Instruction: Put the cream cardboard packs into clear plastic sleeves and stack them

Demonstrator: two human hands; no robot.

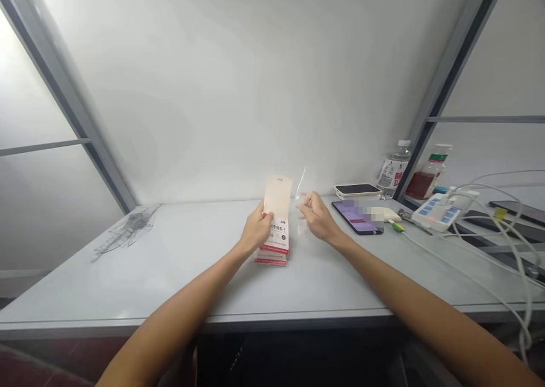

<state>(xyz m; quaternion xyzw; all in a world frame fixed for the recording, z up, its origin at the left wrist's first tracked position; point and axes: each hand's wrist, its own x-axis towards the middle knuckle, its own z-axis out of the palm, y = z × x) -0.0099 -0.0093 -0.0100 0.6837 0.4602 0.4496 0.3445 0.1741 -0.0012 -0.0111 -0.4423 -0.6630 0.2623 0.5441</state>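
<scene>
Forearms (183,302) foremost; left hand (255,227) pinches cards (277,231); right hand (317,217) pinches clear film (304,232); phone (351,218), cables (529,299) rightward

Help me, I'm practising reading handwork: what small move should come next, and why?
I would probably bring the clear plastic in toward the card. The left hand grips the card, while the right hand pinches the clear plastic just beside it, with a gap between; a short inward move of the right hand would likely let the two meet.
</scene>
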